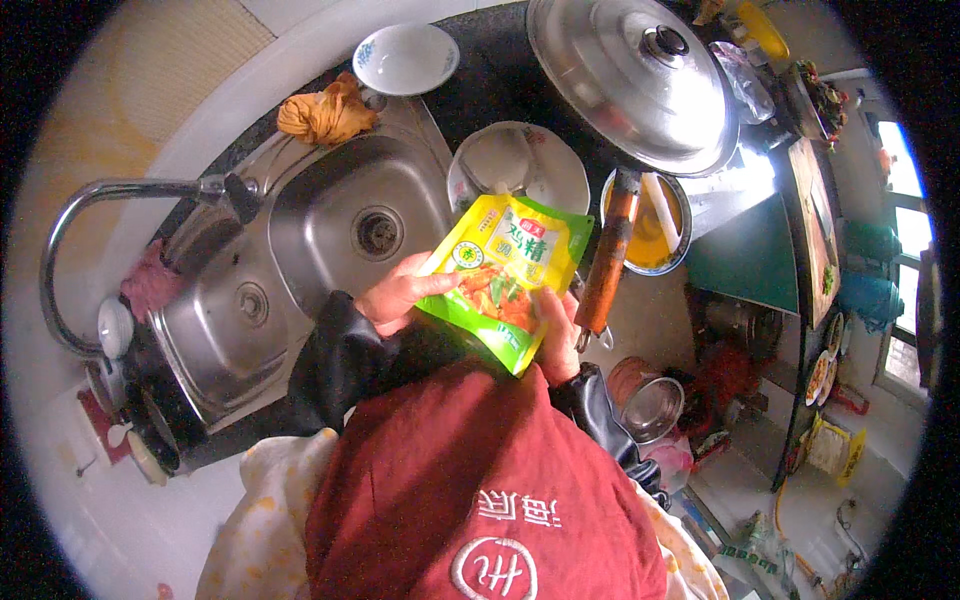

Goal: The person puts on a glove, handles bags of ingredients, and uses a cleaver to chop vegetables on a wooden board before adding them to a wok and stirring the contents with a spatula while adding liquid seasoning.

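Note:
A yellow and green seasoning packet (499,262) with a picture of food and writing is held in front of my red apron (465,465). My left hand (397,294) grips its left edge, thumb on top. On its lower right edge is my right hand (557,330), also with the thumb over the front. Just beyond the packet lies a floral plate (559,169) with a smaller pale dish on it. A wok's wooden handle (606,262) hangs beside my right hand, and a bowl of yellow-orange liquid (654,240) stands right of that handle.
A double steel sink (427,180) with a curved faucet (112,187) is at the left. An orange cloth (330,112) and a white bowl (406,60) sit behind it. A large steel lid (637,75) covers the wok. A cutting board (814,225) is at the right.

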The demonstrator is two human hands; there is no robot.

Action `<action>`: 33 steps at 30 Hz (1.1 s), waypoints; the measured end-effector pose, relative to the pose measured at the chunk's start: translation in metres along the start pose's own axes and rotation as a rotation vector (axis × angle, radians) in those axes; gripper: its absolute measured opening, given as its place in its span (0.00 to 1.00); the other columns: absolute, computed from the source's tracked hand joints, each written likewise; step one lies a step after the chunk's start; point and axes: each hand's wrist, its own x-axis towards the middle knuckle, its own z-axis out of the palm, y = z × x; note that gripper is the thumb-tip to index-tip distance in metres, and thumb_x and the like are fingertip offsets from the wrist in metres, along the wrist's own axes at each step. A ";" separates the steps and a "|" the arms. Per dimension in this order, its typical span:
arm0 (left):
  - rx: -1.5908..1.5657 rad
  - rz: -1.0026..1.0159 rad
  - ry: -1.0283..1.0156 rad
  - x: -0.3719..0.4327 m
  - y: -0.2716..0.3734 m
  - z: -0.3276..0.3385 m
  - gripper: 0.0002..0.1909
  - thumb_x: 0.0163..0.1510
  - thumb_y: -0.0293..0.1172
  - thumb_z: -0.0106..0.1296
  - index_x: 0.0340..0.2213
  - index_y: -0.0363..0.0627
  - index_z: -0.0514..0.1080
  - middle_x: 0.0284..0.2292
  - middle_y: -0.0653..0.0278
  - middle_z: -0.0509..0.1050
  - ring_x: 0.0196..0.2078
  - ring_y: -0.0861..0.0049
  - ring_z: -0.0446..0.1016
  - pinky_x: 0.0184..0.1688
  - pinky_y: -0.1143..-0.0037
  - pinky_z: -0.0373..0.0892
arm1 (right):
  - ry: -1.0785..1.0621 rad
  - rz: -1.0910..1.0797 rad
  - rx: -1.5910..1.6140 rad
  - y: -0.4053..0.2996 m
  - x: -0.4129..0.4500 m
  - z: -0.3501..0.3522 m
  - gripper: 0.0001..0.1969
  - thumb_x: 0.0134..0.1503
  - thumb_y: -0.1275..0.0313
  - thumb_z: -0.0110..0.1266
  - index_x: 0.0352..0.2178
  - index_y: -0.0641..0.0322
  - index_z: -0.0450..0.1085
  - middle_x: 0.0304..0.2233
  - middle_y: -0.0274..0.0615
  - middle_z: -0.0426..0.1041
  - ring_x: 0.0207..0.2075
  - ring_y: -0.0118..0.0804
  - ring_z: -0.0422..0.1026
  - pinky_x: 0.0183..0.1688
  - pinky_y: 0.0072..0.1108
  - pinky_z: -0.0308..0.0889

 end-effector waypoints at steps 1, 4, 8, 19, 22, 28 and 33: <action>0.003 0.017 0.033 0.000 -0.003 0.001 0.24 0.43 0.30 0.45 0.42 0.33 0.56 0.39 0.58 0.65 0.39 0.75 0.66 0.42 0.78 0.60 | -0.002 -0.009 -0.013 -0.004 -0.002 0.002 0.16 0.48 0.67 0.40 0.36 0.68 0.61 0.31 0.40 0.67 0.29 0.28 0.66 0.33 0.17 0.62; -0.034 0.025 -0.008 0.001 0.002 0.007 0.24 0.43 0.31 0.45 0.42 0.33 0.55 0.39 0.58 0.65 0.39 0.75 0.66 0.42 0.78 0.60 | -0.003 0.007 0.018 -0.014 -0.009 0.006 0.15 0.48 0.68 0.40 0.35 0.67 0.61 0.30 0.39 0.67 0.28 0.28 0.67 0.31 0.17 0.63; 0.032 0.006 0.041 0.001 -0.003 0.007 0.25 0.43 0.30 0.45 0.42 0.32 0.55 0.39 0.59 0.64 0.40 0.75 0.65 0.43 0.78 0.60 | 0.032 0.025 0.045 -0.030 -0.016 0.016 0.12 0.48 0.67 0.41 0.32 0.64 0.62 0.25 0.34 0.66 0.25 0.24 0.65 0.27 0.15 0.61; 0.010 0.001 -0.047 0.013 -0.019 -0.013 0.24 0.43 0.29 0.45 0.43 0.33 0.55 0.39 0.59 0.64 0.40 0.76 0.65 0.43 0.79 0.59 | 0.115 0.056 0.038 -0.031 -0.020 0.018 0.11 0.48 0.66 0.43 0.31 0.62 0.63 0.23 0.30 0.63 0.24 0.21 0.59 0.27 0.12 0.56; 0.078 0.002 -0.019 0.011 -0.016 -0.004 0.23 0.44 0.30 0.46 0.42 0.34 0.56 0.38 0.60 0.65 0.39 0.77 0.66 0.41 0.80 0.61 | 0.131 0.074 -0.012 -0.026 -0.025 0.008 0.13 0.49 0.66 0.42 0.34 0.62 0.61 0.30 0.34 0.65 0.30 0.26 0.64 0.33 0.16 0.60; 0.097 0.027 -0.030 0.009 -0.016 0.003 0.20 0.46 0.26 0.44 0.42 0.34 0.56 0.39 0.60 0.64 0.40 0.77 0.64 0.43 0.78 0.60 | 0.109 0.044 -0.034 -0.016 -0.025 -0.004 0.14 0.49 0.65 0.43 0.33 0.64 0.62 0.31 0.35 0.66 0.31 0.26 0.65 0.33 0.17 0.61; 0.050 0.003 -0.001 0.011 -0.012 0.003 0.20 0.45 0.24 0.44 0.42 0.34 0.56 0.39 0.60 0.64 0.40 0.77 0.64 0.43 0.78 0.60 | 0.017 -0.002 0.033 -0.014 -0.020 -0.002 0.12 0.50 0.66 0.42 0.32 0.64 0.62 0.26 0.31 0.64 0.26 0.22 0.61 0.28 0.14 0.57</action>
